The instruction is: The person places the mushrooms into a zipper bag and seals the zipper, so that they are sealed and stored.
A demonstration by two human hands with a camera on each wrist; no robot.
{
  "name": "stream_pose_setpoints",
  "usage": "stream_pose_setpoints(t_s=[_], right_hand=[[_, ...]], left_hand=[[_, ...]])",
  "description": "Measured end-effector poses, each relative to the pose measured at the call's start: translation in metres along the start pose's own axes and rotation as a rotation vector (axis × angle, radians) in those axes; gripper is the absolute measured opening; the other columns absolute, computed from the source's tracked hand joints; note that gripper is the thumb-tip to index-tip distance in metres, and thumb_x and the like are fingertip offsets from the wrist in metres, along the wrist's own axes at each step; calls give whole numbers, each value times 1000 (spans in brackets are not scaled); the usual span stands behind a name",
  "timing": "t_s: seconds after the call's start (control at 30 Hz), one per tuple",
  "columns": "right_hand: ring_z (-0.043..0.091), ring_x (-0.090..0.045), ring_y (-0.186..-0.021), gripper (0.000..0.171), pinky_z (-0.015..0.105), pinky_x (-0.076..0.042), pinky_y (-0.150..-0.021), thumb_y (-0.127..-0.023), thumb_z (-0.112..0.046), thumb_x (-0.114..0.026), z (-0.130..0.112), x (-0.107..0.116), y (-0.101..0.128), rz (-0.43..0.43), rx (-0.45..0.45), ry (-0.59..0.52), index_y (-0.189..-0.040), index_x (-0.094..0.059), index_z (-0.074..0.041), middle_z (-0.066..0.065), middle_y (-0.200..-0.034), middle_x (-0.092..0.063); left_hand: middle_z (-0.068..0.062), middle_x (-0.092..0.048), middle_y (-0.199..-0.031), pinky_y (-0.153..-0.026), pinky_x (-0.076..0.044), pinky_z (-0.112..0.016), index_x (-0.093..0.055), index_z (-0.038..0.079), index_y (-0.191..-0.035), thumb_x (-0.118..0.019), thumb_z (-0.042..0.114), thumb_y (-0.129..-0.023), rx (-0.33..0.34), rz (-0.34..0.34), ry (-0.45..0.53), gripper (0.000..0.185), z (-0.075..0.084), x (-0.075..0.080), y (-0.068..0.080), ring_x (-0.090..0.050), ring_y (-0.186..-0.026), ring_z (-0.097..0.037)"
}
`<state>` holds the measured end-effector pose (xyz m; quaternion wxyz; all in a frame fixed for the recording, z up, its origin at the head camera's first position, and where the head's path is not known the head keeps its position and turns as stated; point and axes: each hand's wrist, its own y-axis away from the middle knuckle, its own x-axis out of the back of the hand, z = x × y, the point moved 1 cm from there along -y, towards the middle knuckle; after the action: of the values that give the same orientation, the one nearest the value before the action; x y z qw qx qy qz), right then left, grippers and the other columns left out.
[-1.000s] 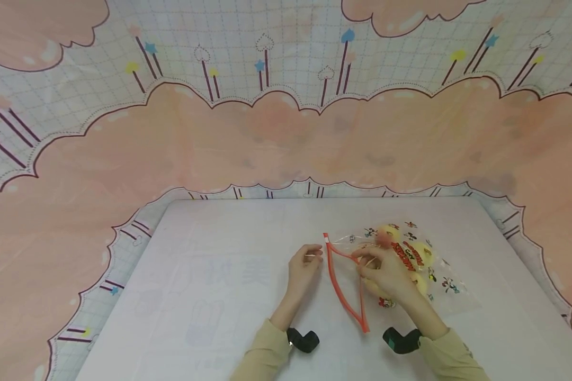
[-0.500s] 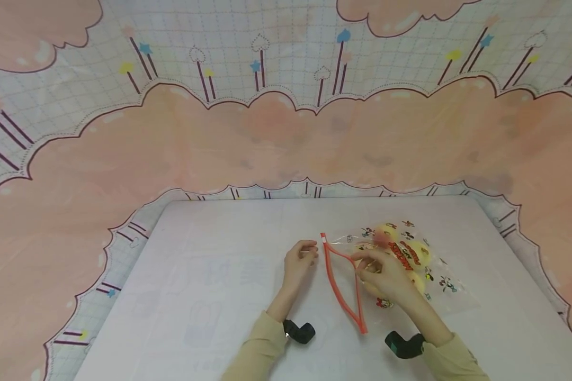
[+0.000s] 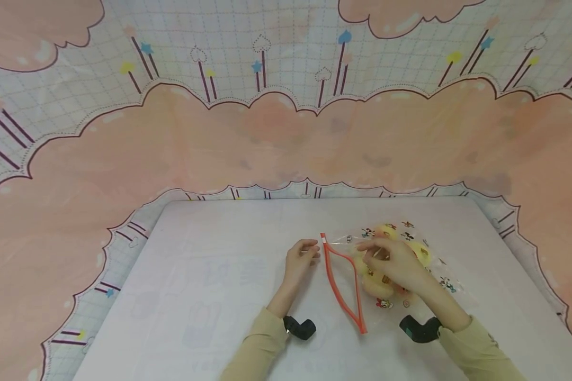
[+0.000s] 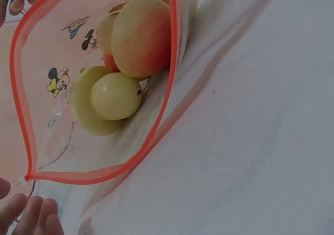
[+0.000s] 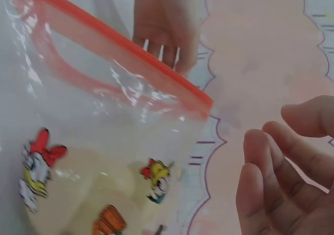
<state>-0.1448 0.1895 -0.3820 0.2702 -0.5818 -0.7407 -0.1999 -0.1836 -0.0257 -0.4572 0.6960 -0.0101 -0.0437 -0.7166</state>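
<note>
A clear plastic zip bag [image 3: 331,280] with a red zip edge and cartoon prints lies on the white table, its mouth gaping toward the left. Several fruits are inside; the left wrist view shows a red-and-yellow peach-like fruit [image 4: 141,39] and a small pale green one [image 4: 116,96]. My left hand [image 3: 299,267] rests beside the far corner of the zip, fingers loosely bent, holding nothing. Over the bag hovers my right hand [image 3: 400,262], thumb and fingers apart with nothing between them in the right wrist view. It covers part of the fruit in the head view.
The white table [image 3: 195,254] stretches to both sides of the bag. Behind it hangs a peach-coloured curtain [image 3: 267,143] with cloud and star drawings. A black wrist camera [image 3: 300,328] sits at my left wrist, another black camera [image 3: 419,329] at my right.
My right hand has let go of the bag's near red edge and moved to the right over the fruit. The left hand has shifted slightly left. The bag's mouth stays spread.
</note>
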Motion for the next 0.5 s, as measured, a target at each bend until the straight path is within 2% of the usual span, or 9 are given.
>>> stream_pose_setpoints(t_s=[0.17, 0.27, 0.5], right_hand=[[16, -56, -83, 23, 23, -48, -63, -89, -11, -64, -2, 8, -8, -15, 23, 92, -111, -69, -8, 3, -92, -62], [16, -56, -84, 23, 24, -48, -66, -88, -11, -63, -3, 11, -15, -32, 26, 100, -110, -68, -7, 4, -92, -63], [19, -56, -67, 22, 26, -48, -52, -90, -10, -61, -6, 15, -32, -103, 14, 62, -110, -67, -4, 11, -92, -62]], left_hand=[[-33, -63, -108, -82, -56, -48, -60, -10, -116, -53, 4, -94, 34, -8, 14, 27, -1, -1, -3, -64, -99, -45], [-33, -63, -109, -83, -56, -46, -60, -10, -116, -53, 4, -94, 53, -9, 26, 28, -1, -2, -4, -64, -100, -45], [-32, -63, -110, -83, -57, -44, -60, -9, -116, -53, 8, -95, 76, -16, 23, 28, -3, -1, -7, -64, -101, -44]])
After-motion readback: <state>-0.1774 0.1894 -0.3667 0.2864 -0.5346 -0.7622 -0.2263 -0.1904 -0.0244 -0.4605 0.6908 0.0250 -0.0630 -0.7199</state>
